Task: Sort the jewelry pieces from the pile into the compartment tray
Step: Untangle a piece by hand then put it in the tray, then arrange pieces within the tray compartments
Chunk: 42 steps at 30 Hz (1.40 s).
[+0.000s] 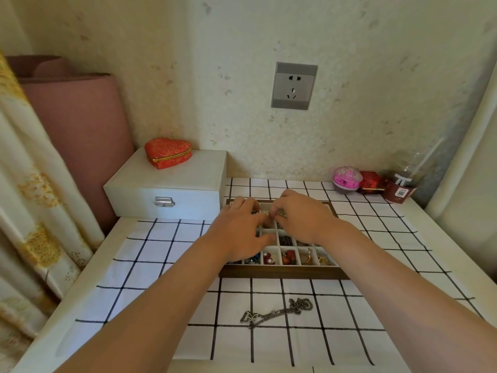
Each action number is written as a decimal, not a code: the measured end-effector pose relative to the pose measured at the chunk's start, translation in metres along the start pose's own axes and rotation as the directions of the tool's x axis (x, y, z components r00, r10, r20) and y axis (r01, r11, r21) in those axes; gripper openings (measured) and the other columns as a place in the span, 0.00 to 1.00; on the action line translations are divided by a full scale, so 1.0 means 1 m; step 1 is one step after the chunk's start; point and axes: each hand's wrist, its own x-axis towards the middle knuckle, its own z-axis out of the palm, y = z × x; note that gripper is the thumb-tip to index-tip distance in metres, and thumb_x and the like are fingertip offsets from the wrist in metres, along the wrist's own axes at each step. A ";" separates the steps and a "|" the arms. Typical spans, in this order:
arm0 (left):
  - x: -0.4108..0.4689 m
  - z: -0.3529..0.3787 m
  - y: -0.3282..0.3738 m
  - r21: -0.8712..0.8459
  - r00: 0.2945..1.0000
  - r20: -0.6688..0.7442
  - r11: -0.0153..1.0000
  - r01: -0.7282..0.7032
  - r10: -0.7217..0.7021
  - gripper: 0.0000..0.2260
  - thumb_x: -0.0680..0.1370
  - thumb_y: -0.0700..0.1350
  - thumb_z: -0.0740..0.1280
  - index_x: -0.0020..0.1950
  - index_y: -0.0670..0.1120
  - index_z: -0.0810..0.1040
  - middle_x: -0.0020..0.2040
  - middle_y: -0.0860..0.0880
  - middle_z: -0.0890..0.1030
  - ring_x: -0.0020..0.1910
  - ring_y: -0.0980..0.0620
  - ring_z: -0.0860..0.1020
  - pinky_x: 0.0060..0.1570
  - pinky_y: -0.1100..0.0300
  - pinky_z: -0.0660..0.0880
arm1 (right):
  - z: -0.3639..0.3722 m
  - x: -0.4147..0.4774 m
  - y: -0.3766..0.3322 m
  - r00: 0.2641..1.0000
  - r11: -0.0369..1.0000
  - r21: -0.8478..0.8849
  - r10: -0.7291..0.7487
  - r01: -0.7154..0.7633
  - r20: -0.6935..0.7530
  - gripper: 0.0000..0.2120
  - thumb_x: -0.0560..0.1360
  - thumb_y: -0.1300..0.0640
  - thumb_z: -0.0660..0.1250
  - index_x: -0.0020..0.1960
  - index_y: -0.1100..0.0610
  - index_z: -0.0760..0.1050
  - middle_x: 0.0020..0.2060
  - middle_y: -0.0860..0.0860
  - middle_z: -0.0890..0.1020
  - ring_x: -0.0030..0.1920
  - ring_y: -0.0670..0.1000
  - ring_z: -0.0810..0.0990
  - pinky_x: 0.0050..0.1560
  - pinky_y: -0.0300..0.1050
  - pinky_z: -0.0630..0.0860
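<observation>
A wooden compartment tray [282, 273] with white dividers lies on the checked cloth. Its near cells hold blue, pearl-red, red and gold pieces [290, 257]. Both hands hover over the far cells. My left hand [242, 224] and my right hand [301, 214] meet fingertip to fingertip and pinch a small metallic jewelry piece [265, 213] between them; the piece is mostly hidden by the fingers. A dark chain necklace with a butterfly pendant [274, 312] lies loose on the cloth in front of the tray.
A white jewelry box [166, 184] with a red heart-shaped pouch [168, 152] on top stands at the left. A pink ball [347, 179], a red box [372, 182] and a plastic bottle [403, 181] stand at the back right by the wall.
</observation>
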 end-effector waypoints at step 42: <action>-0.115 -0.041 0.035 -0.076 0.959 0.275 0.996 -0.044 0.064 0.08 0.76 0.54 0.70 0.54 0.59 0.84 0.45 0.62 0.77 0.44 0.63 0.74 0.42 0.66 0.67 | 0.011 -0.118 -0.055 0.943 0.967 0.152 -0.236 0.204 0.235 0.08 0.77 0.51 0.71 0.55 0.46 0.84 0.47 0.40 0.79 0.48 0.42 0.78 0.49 0.38 0.75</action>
